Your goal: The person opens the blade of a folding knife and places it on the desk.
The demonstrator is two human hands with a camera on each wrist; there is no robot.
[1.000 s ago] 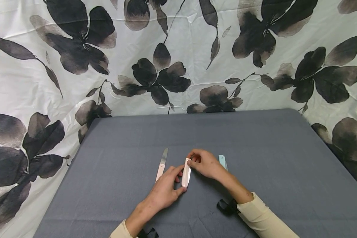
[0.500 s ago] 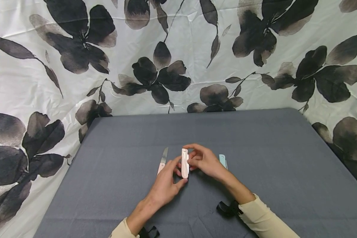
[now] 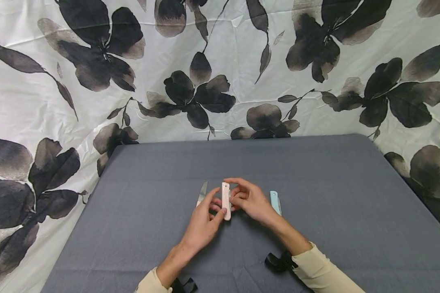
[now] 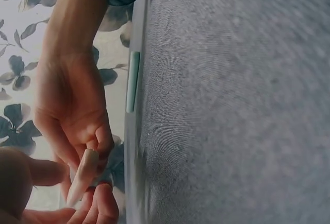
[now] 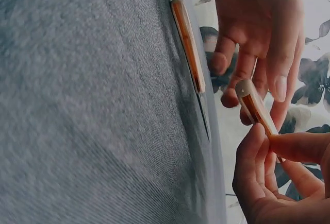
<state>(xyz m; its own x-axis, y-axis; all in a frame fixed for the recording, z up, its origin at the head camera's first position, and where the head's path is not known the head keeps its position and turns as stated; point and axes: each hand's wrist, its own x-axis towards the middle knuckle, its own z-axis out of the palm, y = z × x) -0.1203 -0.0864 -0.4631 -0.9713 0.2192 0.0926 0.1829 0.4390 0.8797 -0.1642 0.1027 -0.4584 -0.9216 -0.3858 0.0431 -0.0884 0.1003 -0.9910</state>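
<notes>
A pink folding knife (image 3: 225, 201) stands folded between the two hands, near upright in the head view. My right hand (image 3: 254, 202) pinches it from the right between thumb and fingers. My left hand (image 3: 201, 228) is around its lower end with loosely extended fingers; the thumb overlaps the handle in the head view, while the right wrist view shows the thumb beside the handle (image 5: 260, 113). A second pink knife (image 3: 203, 192) lies unfolded left of the hands, its handle mostly hidden by the left hand. A light blue folding knife (image 3: 275, 202) lies beyond the right wrist.
Grey cloth covers the table (image 3: 315, 171). Behind it hangs a white sheet (image 3: 242, 53) with dark flowers. Black straps (image 3: 278, 260) sit at the cream sleeves (image 3: 326, 268).
The pink knife in the hands has risen and moved slightly left. My left thumb has shifted from its bottom end to in front of the handle, and the left fingers have spread.
</notes>
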